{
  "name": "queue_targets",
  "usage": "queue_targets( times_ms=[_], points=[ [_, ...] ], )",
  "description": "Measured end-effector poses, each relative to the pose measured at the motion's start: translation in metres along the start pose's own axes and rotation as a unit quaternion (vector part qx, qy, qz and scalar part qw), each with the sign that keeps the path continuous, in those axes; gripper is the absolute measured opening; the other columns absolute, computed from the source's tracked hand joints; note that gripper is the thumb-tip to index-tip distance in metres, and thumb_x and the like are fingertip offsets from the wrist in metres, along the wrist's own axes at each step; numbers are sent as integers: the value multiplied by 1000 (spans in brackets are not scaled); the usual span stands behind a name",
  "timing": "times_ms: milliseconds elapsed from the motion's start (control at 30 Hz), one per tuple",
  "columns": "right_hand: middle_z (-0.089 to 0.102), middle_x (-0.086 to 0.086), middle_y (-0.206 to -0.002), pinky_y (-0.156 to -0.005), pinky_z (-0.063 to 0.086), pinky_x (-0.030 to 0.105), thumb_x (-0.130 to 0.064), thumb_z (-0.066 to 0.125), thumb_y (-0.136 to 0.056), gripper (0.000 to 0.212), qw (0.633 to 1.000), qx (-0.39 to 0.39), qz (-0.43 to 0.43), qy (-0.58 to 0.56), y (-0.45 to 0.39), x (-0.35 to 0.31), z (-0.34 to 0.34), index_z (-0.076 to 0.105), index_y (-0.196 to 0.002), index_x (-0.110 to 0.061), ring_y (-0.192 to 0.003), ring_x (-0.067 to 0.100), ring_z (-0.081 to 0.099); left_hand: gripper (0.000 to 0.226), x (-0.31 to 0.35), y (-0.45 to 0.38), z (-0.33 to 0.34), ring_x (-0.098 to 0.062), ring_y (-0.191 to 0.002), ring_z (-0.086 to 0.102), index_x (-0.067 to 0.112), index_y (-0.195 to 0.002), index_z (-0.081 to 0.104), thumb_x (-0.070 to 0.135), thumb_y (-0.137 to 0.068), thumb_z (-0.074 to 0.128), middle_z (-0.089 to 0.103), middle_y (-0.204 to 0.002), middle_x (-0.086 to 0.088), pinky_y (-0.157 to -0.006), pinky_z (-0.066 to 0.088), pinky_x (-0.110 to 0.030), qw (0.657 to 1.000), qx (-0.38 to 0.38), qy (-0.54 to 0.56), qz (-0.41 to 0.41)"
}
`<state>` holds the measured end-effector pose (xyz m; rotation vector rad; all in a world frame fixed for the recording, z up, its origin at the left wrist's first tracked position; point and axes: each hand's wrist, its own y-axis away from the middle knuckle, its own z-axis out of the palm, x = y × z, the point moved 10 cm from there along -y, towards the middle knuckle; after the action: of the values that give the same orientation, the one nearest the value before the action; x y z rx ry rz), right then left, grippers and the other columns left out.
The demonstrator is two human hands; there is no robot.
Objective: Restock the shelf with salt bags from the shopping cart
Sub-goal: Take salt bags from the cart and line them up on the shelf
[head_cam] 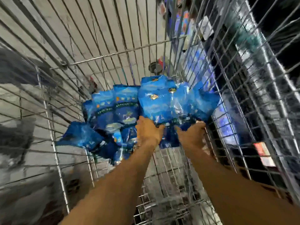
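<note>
Several glossy blue plastic salt bags (pixel 162 101) lie heaped at the far end of the wire-mesh shopping cart (pixel 113 51), against its right wall, with one more (pixel 79 135) slumped toward the left wall. They look dense and heavy for their size, soft-bodied and slick, so a grip under the bottom edge should hold better than a pinch on the film. The left hand (pixel 148 130) curls its fingers around the near edge of the raised bunch; the right hand (pixel 191 133) cups the same bunch beside the right wall, fingers bent under it, though blur hides exact finger positions.
</note>
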<state>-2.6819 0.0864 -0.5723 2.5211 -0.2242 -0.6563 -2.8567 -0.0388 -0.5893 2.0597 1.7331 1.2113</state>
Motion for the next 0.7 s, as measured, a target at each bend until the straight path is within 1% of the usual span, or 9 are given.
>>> queue_targets(
  times_ms=[133,200,300,400,433,500,567,633,700],
  points=[
    [62,14,-129,-89,45,40,-42,81,-75,91,999,-4,-22,26,-2,8,10,32,-144,-11,-116,34,60,69,-10,0,1,-30,-99,66,7,-111,60,45,-62,88,68,-107,-12,-83,57,-43,998,12,41,-39],
    [65,10,-123,-87,47,39,-42,82,-72,76,998,-34,-50,28,-3,9,18,46,-135,-19,-113,34,60,59,-11,0,3,-31,-99,66,10,-106,60,43,-64,86,70,-106,-11,-83,55,-40,997,10,55,-49],
    [69,5,-112,-90,54,47,-35,83,-67,57,994,-94,-36,-50,-4,9,30,60,-118,-24,-105,31,64,40,-13,-1,7,-32,-100,67,12,-103,66,36,-75,78,72,-105,-11,-86,54,-39,997,-3,59,-42],
    [73,3,-106,-88,56,46,-34,84,-65,50,988,-121,-15,-94,-10,9,33,68,-111,-20,-99,28,68,42,-21,-2,5,-27,-99,68,11,-110,61,25,-75,80,71,-109,-10,-88,55,-40,989,-33,142,-41],
    [74,3,-104,-88,57,44,-34,85,-66,49,985,-130,-13,-109,-11,9,31,70,-110,-18,-98,26,69,43,-21,0,2,-22,-94,70,9,-109,59,18,-75,82,71,-109,-11,-84,57,-38,980,-47,192,-35],
    [75,3,-104,-87,58,42,-33,86,-69,45,976,-160,4,-149,-7,10,26,72,-108,-16,-96,25,71,35,-18,7,-11,-4,-74,71,8,-103,63,6,-74,83,73,-103,-11,-70,59,-24,967,-71,246,-4],
    [75,5,-100,-80,60,40,-26,85,-72,36,959,-202,22,-197,3,11,19,72,-103,-14,-91,27,72,28,-18,18,-25,-5,-73,71,13,-94,69,5,-71,84,75,-92,-3,-68,59,-23,964,-90,250,11],
    [75,9,-98,-64,58,32,-22,84,-75,33,943,-237,46,-228,22,7,4,71,-104,-13,-78,24,72,26,-18,33,-44,-8,-76,72,16,-90,72,8,-70,86,76,-78,9,-65,57,-20,955,-103,277,10],
    [74,9,-92,-55,57,28,-20,82,-78,27,927,-267,58,-257,48,-3,-19,73,-101,-12,-68,20,70,22,-18,47,-67,-11,-81,73,19,-83,75,22,-67,89,76,-78,10,-72,57,-23,953,-104,285,0]
  ],
)
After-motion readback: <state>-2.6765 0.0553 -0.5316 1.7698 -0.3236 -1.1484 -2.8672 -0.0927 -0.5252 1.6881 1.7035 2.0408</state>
